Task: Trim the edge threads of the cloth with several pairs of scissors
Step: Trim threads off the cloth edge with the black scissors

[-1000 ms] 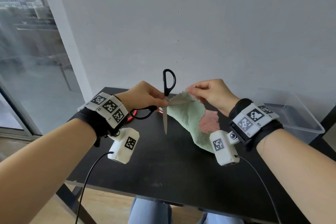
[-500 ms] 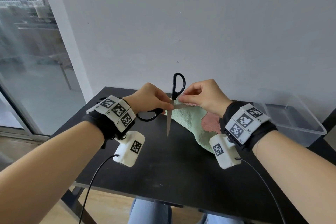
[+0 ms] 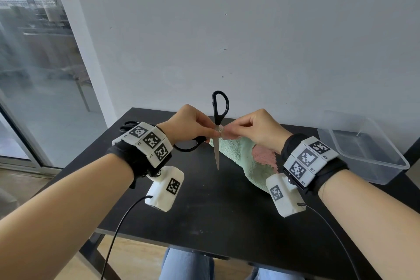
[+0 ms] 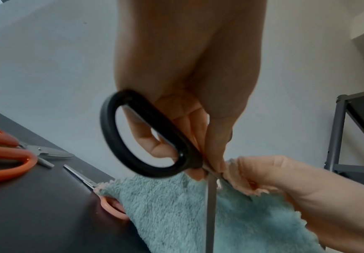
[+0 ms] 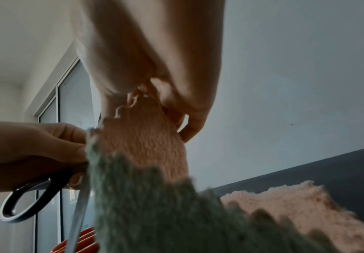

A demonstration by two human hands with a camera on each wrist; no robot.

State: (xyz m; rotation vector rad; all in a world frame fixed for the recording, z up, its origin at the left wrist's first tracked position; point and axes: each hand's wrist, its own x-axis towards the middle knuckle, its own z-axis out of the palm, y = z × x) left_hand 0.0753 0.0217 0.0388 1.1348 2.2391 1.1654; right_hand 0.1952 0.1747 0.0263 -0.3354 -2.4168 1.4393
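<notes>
1. Two hands meet above the black worktop [image 3: 204, 207].
2. Left hand [image 3: 189, 124] grips the black scissors [image 3: 217, 134], fingers curled round the handle, blades spread wide, one pointing down.
3. Right hand [image 3: 256, 128] pinches the cloth [image 3: 241, 154] edge at the blades.
4. Cloth hangs down onto the worktop.
5. Orange scissors [image 4: 5, 154] lie on the worktop to the left.

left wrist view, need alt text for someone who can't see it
A left hand grips black-handled scissors, blade pointing down, at the edge of a teal fleece cloth that a right hand pinches up. On the black table to the left lie orange-handled scissors and a smaller pink-handled pair partly under the cloth.
</notes>
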